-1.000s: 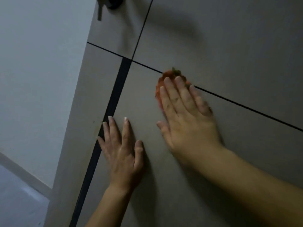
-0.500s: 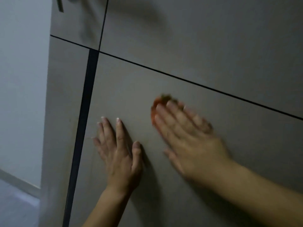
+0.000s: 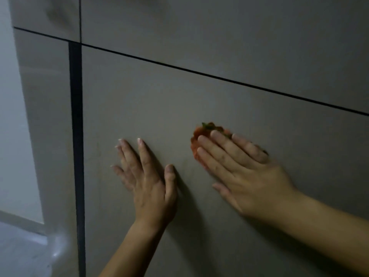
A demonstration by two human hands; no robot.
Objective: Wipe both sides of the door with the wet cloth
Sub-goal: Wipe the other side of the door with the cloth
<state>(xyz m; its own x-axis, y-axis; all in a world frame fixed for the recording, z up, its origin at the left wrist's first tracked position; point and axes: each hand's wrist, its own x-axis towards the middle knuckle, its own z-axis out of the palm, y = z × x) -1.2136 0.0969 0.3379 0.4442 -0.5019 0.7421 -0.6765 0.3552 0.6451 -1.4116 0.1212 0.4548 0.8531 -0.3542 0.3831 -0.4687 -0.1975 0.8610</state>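
Observation:
The grey door [image 3: 199, 37] fills most of the view, split by thin black grooves and one wide dark vertical strip [image 3: 76, 136]. My right hand [image 3: 239, 170] lies flat on the lower panel with straight fingers, pressing an orange-red cloth [image 3: 197, 136] with a green edge against the surface. Most of the cloth is hidden under the fingers. My left hand [image 3: 145, 182] rests flat on the same panel to the left, fingers straight and spread, holding nothing.
A pale wall [image 3: 12, 136] stands left of the door's edge. A strip of skirting and grey floor [image 3: 20, 250] show at the bottom left. The door handle is out of view above.
My right hand has slid the cloth downward, from the horizontal groove into the lower panel. The view has dropped and shifted, so the handle left the frame. My left hand stayed planted.

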